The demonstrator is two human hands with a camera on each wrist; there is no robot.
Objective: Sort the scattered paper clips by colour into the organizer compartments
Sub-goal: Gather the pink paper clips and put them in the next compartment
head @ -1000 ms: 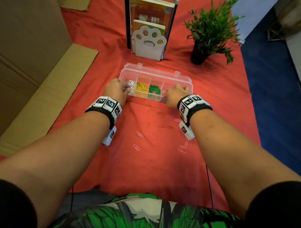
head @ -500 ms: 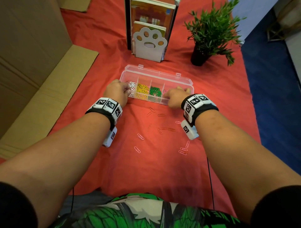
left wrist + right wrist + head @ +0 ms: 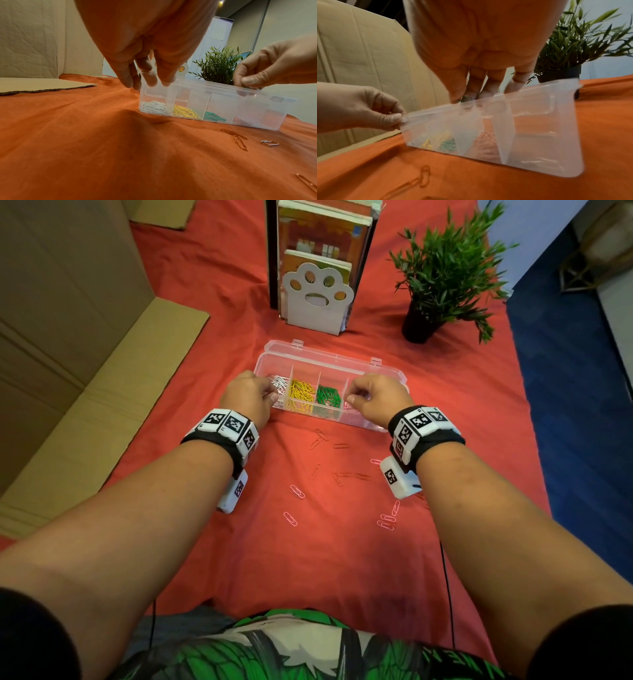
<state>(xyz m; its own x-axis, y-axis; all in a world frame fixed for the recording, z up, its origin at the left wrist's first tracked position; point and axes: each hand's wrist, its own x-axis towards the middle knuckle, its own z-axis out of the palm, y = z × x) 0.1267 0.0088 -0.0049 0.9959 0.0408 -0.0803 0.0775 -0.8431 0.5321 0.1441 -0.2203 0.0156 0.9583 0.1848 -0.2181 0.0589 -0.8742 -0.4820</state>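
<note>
A clear organizer (image 3: 329, 359) sits on the red cloth, with white, yellow, green and pink clips in separate compartments. My left hand (image 3: 270, 397) pinches its front left corner, thumb outside the wall (image 3: 400, 119). My right hand (image 3: 352, 398) hovers at the front rim by the divider between the green and pink compartments. Its thumb and fingers (image 3: 464, 98) pinch something small and green, apparently a green paper clip (image 3: 250, 88), which is mostly hidden. Several pink clips (image 3: 296, 492) and red clips (image 3: 318, 438) lie loose on the cloth in front of the box.
A white paw-shaped bookend (image 3: 318, 299) with books stands behind the organizer, and a potted plant (image 3: 442, 278) stands at the back right. Flattened cardboard (image 3: 85, 405) lies along the left. The cloth ends at the right over a blue floor (image 3: 575, 405).
My right hand has risen from the organizer's front wall to its rim, with the fingers now pinched together. The left hand has kept its hold on the left corner.
</note>
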